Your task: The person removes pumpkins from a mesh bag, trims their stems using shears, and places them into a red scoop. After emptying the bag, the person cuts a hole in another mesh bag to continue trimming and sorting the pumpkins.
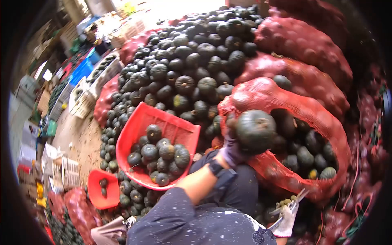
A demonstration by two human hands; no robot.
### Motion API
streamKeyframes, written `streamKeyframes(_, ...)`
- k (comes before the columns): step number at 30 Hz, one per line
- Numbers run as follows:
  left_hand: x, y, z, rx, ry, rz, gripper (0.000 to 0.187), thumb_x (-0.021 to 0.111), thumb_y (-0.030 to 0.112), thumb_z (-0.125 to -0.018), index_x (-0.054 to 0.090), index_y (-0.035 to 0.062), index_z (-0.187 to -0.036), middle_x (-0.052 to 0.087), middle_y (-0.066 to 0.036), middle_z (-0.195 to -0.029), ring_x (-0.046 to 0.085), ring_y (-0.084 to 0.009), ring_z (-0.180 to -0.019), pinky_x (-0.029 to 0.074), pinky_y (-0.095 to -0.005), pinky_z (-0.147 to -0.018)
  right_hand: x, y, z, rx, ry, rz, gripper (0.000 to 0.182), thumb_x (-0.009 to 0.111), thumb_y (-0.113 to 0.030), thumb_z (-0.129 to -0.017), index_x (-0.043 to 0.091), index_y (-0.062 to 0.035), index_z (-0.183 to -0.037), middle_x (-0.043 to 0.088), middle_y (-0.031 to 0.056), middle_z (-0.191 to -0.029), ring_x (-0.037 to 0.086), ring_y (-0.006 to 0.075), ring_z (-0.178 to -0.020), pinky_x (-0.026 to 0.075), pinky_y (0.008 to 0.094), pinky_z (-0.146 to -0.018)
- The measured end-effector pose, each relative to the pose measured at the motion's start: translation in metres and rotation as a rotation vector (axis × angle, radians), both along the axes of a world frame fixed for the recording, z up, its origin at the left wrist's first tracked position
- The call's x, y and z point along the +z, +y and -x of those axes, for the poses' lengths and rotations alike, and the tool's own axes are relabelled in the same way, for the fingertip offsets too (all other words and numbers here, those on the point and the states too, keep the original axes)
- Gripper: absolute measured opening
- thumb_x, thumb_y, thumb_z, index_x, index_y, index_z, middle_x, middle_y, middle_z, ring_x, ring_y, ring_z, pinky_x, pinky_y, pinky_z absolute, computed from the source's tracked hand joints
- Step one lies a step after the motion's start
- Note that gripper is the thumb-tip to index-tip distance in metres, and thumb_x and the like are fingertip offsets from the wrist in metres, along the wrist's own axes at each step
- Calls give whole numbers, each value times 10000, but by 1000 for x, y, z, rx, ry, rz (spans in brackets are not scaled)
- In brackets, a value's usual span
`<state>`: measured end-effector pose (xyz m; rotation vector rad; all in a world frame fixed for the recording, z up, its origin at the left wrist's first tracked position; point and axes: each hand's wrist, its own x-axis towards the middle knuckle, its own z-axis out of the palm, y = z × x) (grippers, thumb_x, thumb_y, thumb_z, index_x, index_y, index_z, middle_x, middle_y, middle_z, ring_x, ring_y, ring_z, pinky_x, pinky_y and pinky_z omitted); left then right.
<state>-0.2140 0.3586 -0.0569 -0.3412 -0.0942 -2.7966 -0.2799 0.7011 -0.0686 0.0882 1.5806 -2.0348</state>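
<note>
My left hand (230,149), in a purplish glove with a dark watch at the wrist, is closed on a round dark green pumpkin (256,131). The pumpkin is held up in front of the mouth of an opened red mesh sack (343,151), where several more pumpkins (305,157) lie. Low on the right, my right hand (287,220) wears a white glove with greenish fingertips and is closed around metal shears (302,195). A red plastic scoop (134,118) loaded with small pumpkins (162,152) lies left of my left forearm.
A large heap of pumpkins (196,53) rises ahead. Full red mesh sacks (302,41) are stacked at right. A smaller red scoop (94,188) holds a couple of pumpkins. White crates (67,171) stand at left. A person's trouser leg (107,233) shows at bottom left.
</note>
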Motion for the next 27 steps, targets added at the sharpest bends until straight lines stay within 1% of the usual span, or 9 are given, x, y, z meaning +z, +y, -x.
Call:
streamKeyframes(2, -5, -4, -27, 17, 41, -44, 1107, 707, 764, -717, 340, 107, -1529, 386, -219, -1539, 338, -426, -1444, 369, -603, -1132, 6, -5, -2, -13, -29, -55, 623, 593, 78, -769, 443, -92, -1349, 558, 21, -987, 597, 145, -883, 527, 333, -899)
streamKeyframes(3, -7, -4, -40, 91, -45, -66, 1098, 709, 766, -714, 343, 131, -1531, 348, -207, -1564, 286, -423, -1470, 356, -613, -1134, 3, -6, -1, 21, -1, -72, 590, 595, 64, -775, 457, -84, -1329, 564, 22, -999, 599, 149, -881, 530, 343, -899)
streamKeyframes(6, -22, -8, -64, 279, -205, 39, 1030, 646, 779, -759, 355, 162, -1530, 377, -160, -1560, 314, -450, -1448, 364, -641, -1109, 3, -15, -1, 41, -13, -34, 589, 610, 44, -777, 456, -83, -1330, 569, 27, -1011, 605, 155, -889, 531, 345, -901)
streamKeyframes(12, -36, -13, -80, 255, -152, -39, 948, 601, 766, -798, 407, 157, -1498, 421, -167, -1524, 368, -464, -1413, 405, -651, -1061, -11, -20, 11, 94, -9, -35, 649, 655, 47, -742, 451, -75, -1346, 574, 37, -1013, 617, 167, -905, 546, 351, -877)
streamKeyframes(16, -41, -11, -75, 290, -227, -135, 913, 590, 754, -806, 458, 121, -1450, 499, -196, -1440, 466, -457, -1334, 466, -613, -1011, -19, -16, 17, 147, 21, -27, 647, 639, 63, -737, 454, -76, -1341, 574, 43, -1013, 619, 173, -903, 546, 343, -873)
streamKeyframes(20, -41, -6, -74, 360, -373, -172, 918, 565, 761, -805, 490, 83, -1420, 554, -216, -1375, 545, -452, -1251, 502, -569, -978, -16, -16, 12, 161, 8, -25, 662, 698, -1, -752, 463, -108, -1361, 596, 12, -1036, 615, 164, -929, 531, 355, -931)
streamKeyframes(21, -43, -9, -77, 312, -339, -132, 929, 549, 776, -796, 490, 97, -1426, 545, -211, -1393, 533, -457, -1267, 492, -587, -972, -21, -12, 12, 176, 29, -32, 655, 695, 3, -754, 463, -107, -1357, 597, 14, -1033, 617, 164, -925, 534, 353, -923)
streamKeyframes(22, -40, -7, -82, 323, -424, -60, 918, 537, 795, -785, 477, 161, -1446, 523, -160, -1442, 521, -413, -1300, 398, -623, -1066, -24, -12, 14, 191, 46, -41, 648, 692, 6, -756, 464, -106, -1352, 598, 16, -1029, 619, 165, -921, 538, 350, -915)
streamKeyframes(27, -38, -7, -100, 313, -360, -31, 921, 478, 760, -852, 396, 114, -1503, 435, -213, -1507, 433, -458, -1373, 402, -603, -1079, -9, -21, 9, 182, -22, -108, 595, 663, 24, -766, 461, -102, -1311, 577, 14, -983, 606, 163, -873, 540, 339, -862)
